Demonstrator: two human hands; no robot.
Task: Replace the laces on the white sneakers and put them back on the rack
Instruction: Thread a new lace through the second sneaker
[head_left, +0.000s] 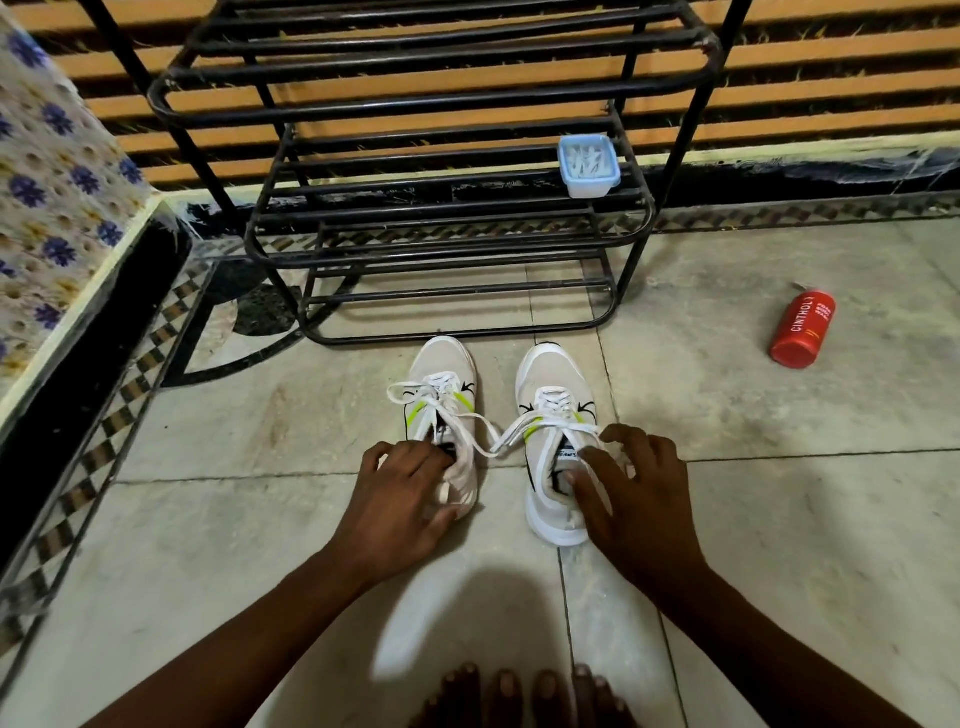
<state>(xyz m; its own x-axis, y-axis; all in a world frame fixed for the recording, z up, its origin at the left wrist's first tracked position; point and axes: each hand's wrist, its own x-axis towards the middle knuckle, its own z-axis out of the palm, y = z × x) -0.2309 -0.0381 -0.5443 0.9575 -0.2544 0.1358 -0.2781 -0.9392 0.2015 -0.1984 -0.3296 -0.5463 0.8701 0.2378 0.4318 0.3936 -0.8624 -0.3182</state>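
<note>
Two white sneakers with yellow-green accents stand side by side on the floor, toes toward the black metal rack (426, 228). My left hand (400, 493) grips the heel collar of the left sneaker (447, 374), fingers inside the opening and thumb on the outer heel. My right hand (628, 488) holds the collar of the right sneaker (550, 374), thumb inside the opening and fingers spread over its side. White laces (493, 441) are threaded on both shoes, and their loose ends cross between them.
A small clear box with a blue rim (588, 166) holding white pieces sits on a rack shelf at the right. A red Cinthol bottle (802, 328) lies on the tiled floor to the right. A patterned ledge (62, 208) runs along the left. My toes (519, 696) show at the bottom.
</note>
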